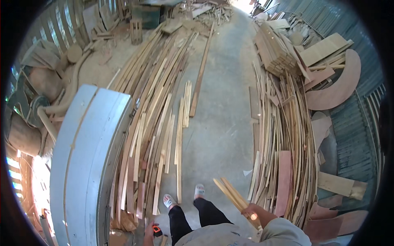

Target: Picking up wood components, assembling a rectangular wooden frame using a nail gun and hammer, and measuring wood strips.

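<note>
My right hand [248, 210] is closed around a few narrow wooden strips [230, 192], held at a slant beside my right leg with their far ends over the concrete floor. Low in the picture, my left hand [149, 233] is closed on a small orange-and-black tape measure [157, 230]. Part of that hand is cut off by the lower edge. Long loose wooden strips [158, 119] lie in a bundle just ahead of the left hand. More long strips [287, 131] are piled along the floor to the right, close to my right hand.
A table saw with a pale metal top [88, 135] stands at the left. Stacked boards [276, 51] lie at the far right, near a curved panel [342, 88]. Concrete floor [223, 94] runs between the wood piles. One long plank [203, 74] lies along it.
</note>
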A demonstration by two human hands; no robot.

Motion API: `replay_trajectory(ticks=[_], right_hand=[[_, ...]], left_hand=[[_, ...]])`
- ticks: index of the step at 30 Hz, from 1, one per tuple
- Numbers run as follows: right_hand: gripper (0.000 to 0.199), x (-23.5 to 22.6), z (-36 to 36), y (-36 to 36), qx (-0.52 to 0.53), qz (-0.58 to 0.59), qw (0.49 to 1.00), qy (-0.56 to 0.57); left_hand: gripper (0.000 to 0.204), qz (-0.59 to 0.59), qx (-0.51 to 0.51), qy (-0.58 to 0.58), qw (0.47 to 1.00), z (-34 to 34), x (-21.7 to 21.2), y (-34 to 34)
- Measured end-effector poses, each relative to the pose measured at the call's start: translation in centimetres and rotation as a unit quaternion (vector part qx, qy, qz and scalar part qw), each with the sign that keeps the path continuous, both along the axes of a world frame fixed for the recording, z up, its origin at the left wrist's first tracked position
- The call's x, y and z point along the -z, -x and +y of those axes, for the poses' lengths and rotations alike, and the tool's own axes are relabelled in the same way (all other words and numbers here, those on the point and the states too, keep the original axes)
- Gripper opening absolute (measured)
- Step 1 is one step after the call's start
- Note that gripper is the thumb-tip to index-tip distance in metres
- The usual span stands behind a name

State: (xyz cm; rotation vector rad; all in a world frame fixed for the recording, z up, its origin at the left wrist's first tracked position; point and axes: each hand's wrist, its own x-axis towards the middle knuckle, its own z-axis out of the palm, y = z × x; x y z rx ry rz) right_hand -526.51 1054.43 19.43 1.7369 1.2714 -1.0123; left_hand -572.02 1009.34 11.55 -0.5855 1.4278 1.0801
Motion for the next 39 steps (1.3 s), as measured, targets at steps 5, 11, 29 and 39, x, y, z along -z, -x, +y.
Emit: replay_trajectory(ticks=[5,11,29,39], right_hand=[[0.052,-5.0,-3.3,-8.8,-0.002,0.158,0.987,0.03],[0.052,-4.5,-1.9,-16.3,-0.186,0.007,0.982,0.043],[0.035,-7.4,1.5,-32.9,-0.25,0.029,0.967,0.039],[0.032,-7.6,-1.3,-33.6,-0.284,0.038,0.958,-0.008]], left_hand=[[0.042,0.06,-0.113,0.04,0.991,-4.8,-2.2,-4.9],[0.04,0.081,-0.207,0.05,0.974,-3.2,-5.0,-16.7],[0.043,0.166,-0.443,0.01,0.881,-1.8,-19.9,-40.9],[0.042,0.072,-0.287,0.007,0.955,-13.4,-12.1,-57.2]])
